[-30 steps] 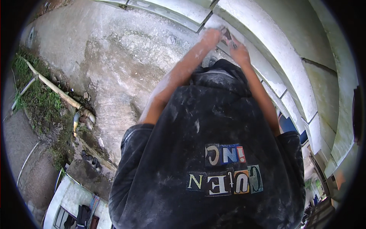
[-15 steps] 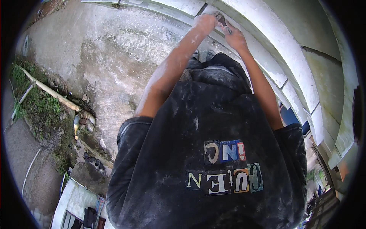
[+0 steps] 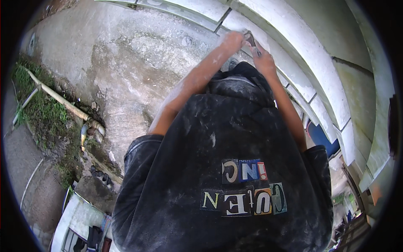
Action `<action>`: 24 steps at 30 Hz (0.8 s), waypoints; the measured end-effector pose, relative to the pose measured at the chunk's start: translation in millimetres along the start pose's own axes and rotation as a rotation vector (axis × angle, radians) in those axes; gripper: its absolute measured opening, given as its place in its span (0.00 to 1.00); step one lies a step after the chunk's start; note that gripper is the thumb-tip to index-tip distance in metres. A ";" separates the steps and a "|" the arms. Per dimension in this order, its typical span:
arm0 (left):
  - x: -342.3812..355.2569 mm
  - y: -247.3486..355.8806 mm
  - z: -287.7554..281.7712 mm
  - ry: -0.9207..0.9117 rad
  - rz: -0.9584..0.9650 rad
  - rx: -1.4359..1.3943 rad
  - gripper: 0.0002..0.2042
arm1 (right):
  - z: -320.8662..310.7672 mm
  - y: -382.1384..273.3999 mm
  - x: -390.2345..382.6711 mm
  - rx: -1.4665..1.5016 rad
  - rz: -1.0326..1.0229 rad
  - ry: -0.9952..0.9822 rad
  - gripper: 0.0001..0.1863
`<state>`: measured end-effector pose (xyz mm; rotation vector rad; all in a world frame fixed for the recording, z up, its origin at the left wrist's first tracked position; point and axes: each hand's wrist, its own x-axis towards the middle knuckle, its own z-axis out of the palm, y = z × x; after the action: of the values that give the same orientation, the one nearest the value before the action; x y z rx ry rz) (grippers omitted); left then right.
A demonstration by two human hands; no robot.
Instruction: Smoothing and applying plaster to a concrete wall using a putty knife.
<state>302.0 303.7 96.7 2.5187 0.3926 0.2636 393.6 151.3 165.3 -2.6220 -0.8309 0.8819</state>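
My right hand [image 3: 264, 63] is closed around the handle of a small dark tool with a flat blade, like a scraper [image 3: 251, 40]. At the blade end is my left hand [image 3: 232, 41], pale with dust; its fingers are curled in close to the tool, and what they hold, if anything, I cannot make out. Both hands are over the long white slabs [image 3: 243, 24], which have dark gaps between them. The tool's tip is partly hidden by my left fingers.
Concrete ground [image 3: 126, 80] stretches to the left. Beyond it a pale pipe [image 3: 63, 98] runs along weeds [image 3: 46, 111]. Dark footwear [image 3: 102, 176] lies at lower left. Tall pale panels [image 3: 348, 84] rise on the right, with a blue container [image 3: 321, 138] below them.
Both hands and the scraper have shifted slightly to the right and nearer to me. The view has moved a little as well. My right hand keeps its grip.
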 end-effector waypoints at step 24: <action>-5.7 5.7 0.8 0.007 -0.041 0.092 0.20 | -1.3 -0.1 0.0 0.033 0.001 0.021 0.29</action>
<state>298.2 296.9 98.7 2.5968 0.4690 0.2433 394.4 151.3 166.3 -2.5988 -0.8034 0.8594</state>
